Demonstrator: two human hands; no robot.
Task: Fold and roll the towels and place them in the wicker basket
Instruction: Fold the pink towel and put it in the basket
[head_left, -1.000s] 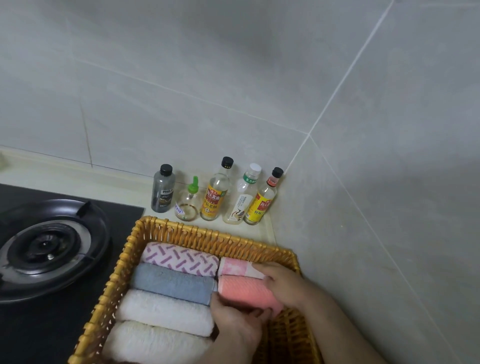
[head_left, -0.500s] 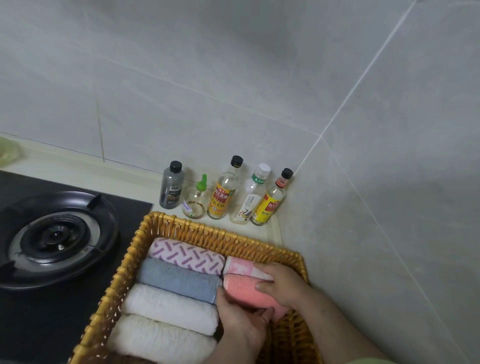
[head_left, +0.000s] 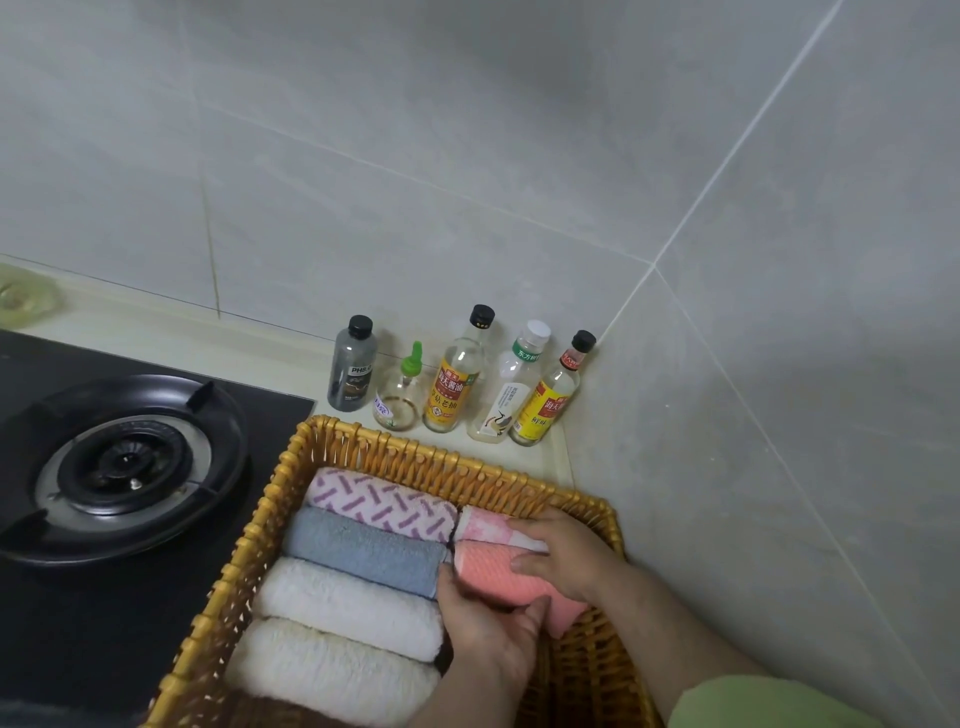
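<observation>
While both hands hold the coral towel (head_left: 488, 574) low in the right half of the wicker basket (head_left: 415, 452), the job is to seat it without letting the roll loosen. The left hand (head_left: 485, 631) curls round the roll's inner end, thumb on its near side. The right hand (head_left: 571, 553) wraps over its top toward the outer end, fingertips reaching onto the pink towel (head_left: 483, 525) just behind. That pink towel lies against the basket's far wall, and the coral one touches it on the near side. Four more rolls fill the left column, each touching the next: a purple-patterned towel (head_left: 379, 501) at the back, then a blue towel (head_left: 363, 551), a white towel (head_left: 348, 605) and a cream towel (head_left: 332, 670) nearest the camera.

To do this well, I would press the roll down and back so it sits snug against the pink one, its inner end butting the blue and white rolls. The loose edge of the cloth should go underneath, though where that edge lies cannot be seen. Letting go one hand at a time, the left last, would probably stop it springing open. The near right part of the basket looks unfilled, so the roll may slide forward unless wedged firmly. Bottles (head_left: 452, 379) stand along the tiled wall behind, and a stove burner (head_left: 124, 462) sits to the left.
</observation>
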